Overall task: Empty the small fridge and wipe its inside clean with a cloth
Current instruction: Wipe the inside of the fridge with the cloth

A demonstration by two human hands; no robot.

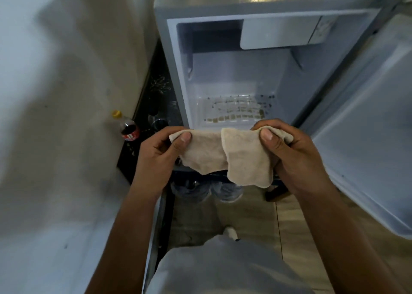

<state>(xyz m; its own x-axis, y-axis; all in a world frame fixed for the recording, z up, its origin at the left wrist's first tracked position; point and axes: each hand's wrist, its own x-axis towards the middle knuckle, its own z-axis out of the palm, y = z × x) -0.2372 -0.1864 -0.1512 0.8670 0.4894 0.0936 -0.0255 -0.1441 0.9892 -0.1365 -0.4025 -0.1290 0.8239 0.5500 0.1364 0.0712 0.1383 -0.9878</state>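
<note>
I hold the beige cloth (pixel 225 155) stretched between both grips at mid-frame, my left hand (pixel 159 157) and right hand (pixel 289 157) each pinching an upper corner. Above it the small fridge (pixel 234 75) stands open, its floor stained. A cola bottle (pixel 128 127) stands at left.

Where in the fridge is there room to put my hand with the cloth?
The fridge looks empty: the open space between its left and right walls, below the freezer box, is free. Its floor is bare but stained. Crowded spots: the dark ledge left of the fridge, where a cola bottle stands, and just in front, where both hands hold the cloth.
</note>
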